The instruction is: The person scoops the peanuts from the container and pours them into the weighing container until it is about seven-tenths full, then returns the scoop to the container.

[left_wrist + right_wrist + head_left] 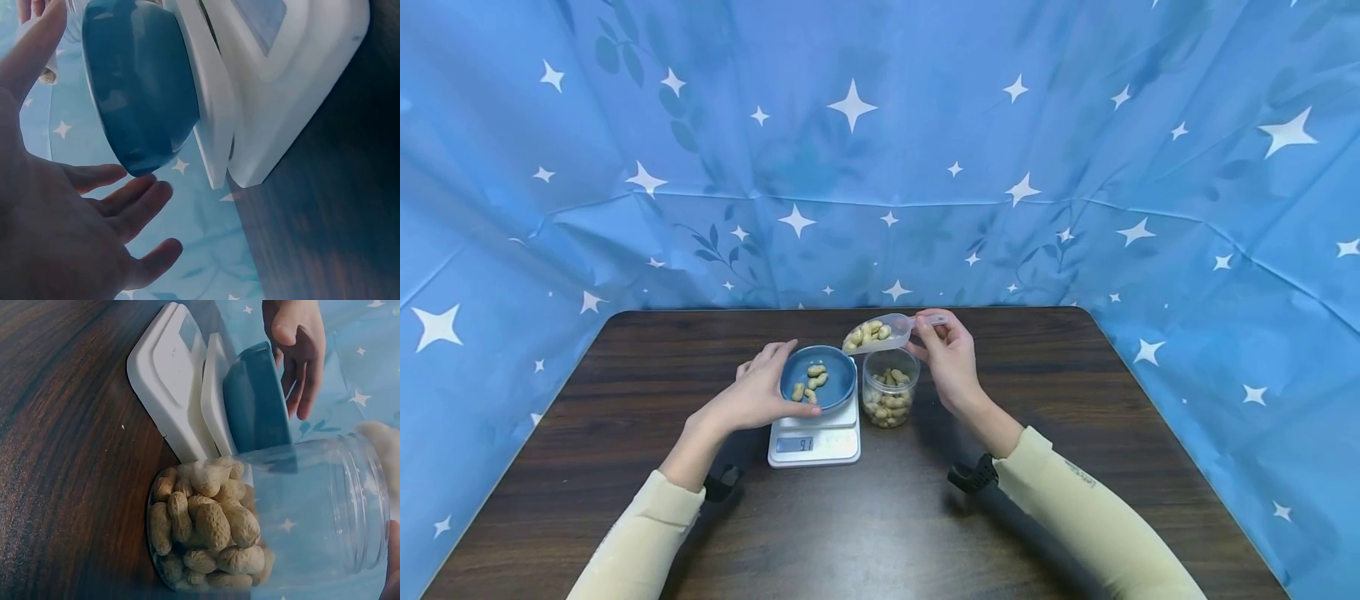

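My left hand (765, 387) spreads thumb and fingers around the blue bowl (842, 398), beside its rim; in the left wrist view the fingers are fairly straight, some close to the rim. Several peanuts (817, 381) lie in that bowl, which stands on a white kitchen scale (831, 448). With thumb and fingers my right hand (951, 358) pinches the handle of a clear plastic scoop (898, 327). Peanuts fill the scoop, its tip near the bowl's right rim and above a clear jar (869, 379). More peanuts (212, 526) sit in the jar's lower part.
The jar, lidless, stands right of the scale on a dark wooden table (887, 533). The scale's display (794, 444) faces the near side. A blue star-patterned cloth (880, 167) hangs behind the table's far edge.
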`<state>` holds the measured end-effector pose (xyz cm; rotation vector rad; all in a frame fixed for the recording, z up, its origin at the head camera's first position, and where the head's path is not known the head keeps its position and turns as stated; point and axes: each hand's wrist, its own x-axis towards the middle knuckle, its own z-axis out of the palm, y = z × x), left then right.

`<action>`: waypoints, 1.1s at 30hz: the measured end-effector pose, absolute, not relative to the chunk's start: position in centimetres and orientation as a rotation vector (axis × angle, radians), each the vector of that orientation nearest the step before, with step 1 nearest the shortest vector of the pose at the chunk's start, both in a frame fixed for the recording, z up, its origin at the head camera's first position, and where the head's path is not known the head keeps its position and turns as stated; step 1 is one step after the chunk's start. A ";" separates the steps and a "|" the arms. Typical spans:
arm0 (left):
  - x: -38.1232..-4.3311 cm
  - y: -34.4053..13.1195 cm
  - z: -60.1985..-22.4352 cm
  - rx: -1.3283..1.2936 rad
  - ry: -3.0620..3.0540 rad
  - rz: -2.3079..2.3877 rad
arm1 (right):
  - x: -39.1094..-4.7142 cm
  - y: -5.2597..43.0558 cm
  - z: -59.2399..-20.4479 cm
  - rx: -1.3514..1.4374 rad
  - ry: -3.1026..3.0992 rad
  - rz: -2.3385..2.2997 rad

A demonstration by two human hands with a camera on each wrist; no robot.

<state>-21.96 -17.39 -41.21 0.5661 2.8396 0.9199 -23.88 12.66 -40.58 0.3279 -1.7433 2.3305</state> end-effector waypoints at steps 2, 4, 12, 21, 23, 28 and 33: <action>-22.0 -17.5 -41.4 0.557 2.825 0.903 | -24.0 12.4 -40.6 0.332 -1.789 2.306; -22.1 -17.6 -41.6 0.550 2.810 0.894 | -24.0 12.2 -40.7 0.341 -1.820 2.295; -22.3 -17.6 -42.0 0.547 2.805 0.893 | -24.4 11.9 -40.6 0.441 -1.863 2.250; -22.3 -17.7 -42.0 0.542 2.802 0.892 | -24.4 12.0 -40.3 0.521 -1.913 2.194; -22.2 -17.7 -42.0 0.541 2.802 0.892 | -24.4 12.1 -40.1 0.531 -1.922 2.182; -22.1 -17.6 -42.0 0.543 2.806 0.897 | -24.3 12.4 -39.6 0.546 -1.929 2.166; -22.0 -17.6 -42.0 0.546 2.808 0.911 | -24.2 13.0 -39.1 0.566 -1.927 2.161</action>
